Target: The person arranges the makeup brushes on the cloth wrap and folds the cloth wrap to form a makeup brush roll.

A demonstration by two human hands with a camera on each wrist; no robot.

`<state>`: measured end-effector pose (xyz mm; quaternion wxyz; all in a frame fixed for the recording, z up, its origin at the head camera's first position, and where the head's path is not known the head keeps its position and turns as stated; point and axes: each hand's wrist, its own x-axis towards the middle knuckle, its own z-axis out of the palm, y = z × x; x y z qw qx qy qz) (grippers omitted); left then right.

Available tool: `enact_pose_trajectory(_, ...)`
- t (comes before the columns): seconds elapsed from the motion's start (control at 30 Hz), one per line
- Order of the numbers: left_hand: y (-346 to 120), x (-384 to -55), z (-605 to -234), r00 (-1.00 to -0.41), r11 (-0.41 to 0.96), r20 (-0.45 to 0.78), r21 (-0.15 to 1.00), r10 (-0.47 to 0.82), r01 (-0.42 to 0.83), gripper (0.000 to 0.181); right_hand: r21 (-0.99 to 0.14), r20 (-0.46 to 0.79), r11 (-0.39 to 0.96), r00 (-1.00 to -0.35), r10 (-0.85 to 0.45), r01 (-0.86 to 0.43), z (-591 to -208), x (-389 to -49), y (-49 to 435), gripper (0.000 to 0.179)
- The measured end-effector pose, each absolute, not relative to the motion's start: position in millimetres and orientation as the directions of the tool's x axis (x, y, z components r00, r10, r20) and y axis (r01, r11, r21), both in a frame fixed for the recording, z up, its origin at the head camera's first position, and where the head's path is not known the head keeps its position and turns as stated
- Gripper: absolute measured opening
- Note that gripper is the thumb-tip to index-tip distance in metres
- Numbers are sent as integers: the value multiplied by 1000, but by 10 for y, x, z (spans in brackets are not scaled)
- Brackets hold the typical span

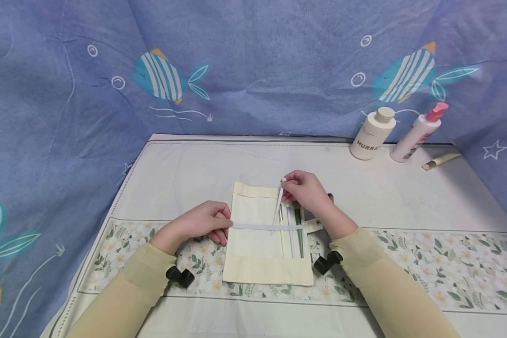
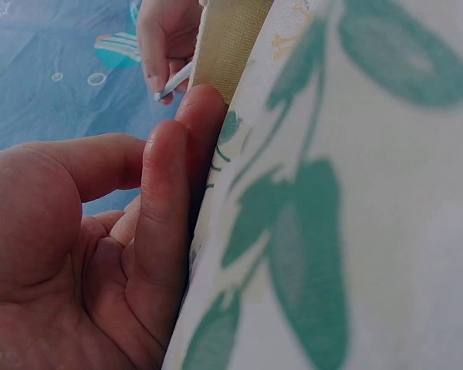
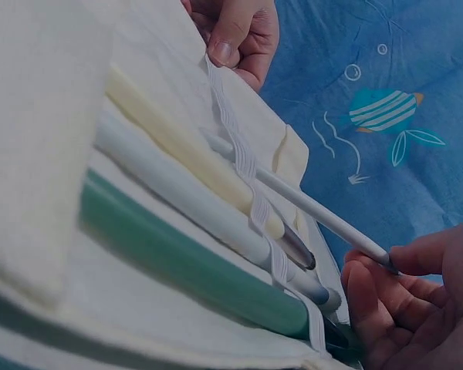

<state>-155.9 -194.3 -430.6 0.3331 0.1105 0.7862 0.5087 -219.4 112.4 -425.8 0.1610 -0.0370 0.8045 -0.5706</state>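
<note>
A cream cloth brush roll (image 1: 253, 244) lies spread on the table, with a white elastic band (image 1: 253, 226) across its middle. At its left edge my left hand (image 1: 209, 221) grips the cloth by the band's end, thumb on top. My right hand (image 1: 306, 190) pinches the upper end of a slim white stick (image 3: 324, 216) between thumb and fingers. Slanting down, the stick's lower end passes the band. To its right, a cream brush (image 3: 177, 146), a pale blue brush (image 3: 177, 189) and a green brush (image 3: 193, 262) sit under the band, their lower ends in the bottom pocket.
At the back right stand a white bottle (image 1: 372, 136) and a pump bottle (image 1: 416, 138) with a pink top. A cream-handled brush (image 1: 441, 160) lies beside them. A strap with a snap (image 1: 314, 226) sticks out from the roll's right side. Blue fish-print cloth (image 1: 253, 70) hangs behind the table.
</note>
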Motion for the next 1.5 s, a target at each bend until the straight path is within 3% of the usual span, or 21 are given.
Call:
enact_pose_trajectory(0.47,-1942,-1560,-4310,-751,451,-411,876,517,-169,14,-858,-216,511,-939,-266,53,-4244,-2152,1088,21)
enact_pose_trajectory(0.87,-1946,-1561,-4301,-750,454,-411,875,518,-166,15,-784,-206,617,-910,-361,-67,-4233,-2095,1038,17)
enact_pose_trajectory(1.5,-1952,-1559,-4286,-749,442,-403,882,526,-164,16,-762,-169,622,-872,-459,-180,-4252,-2040,1017,15)
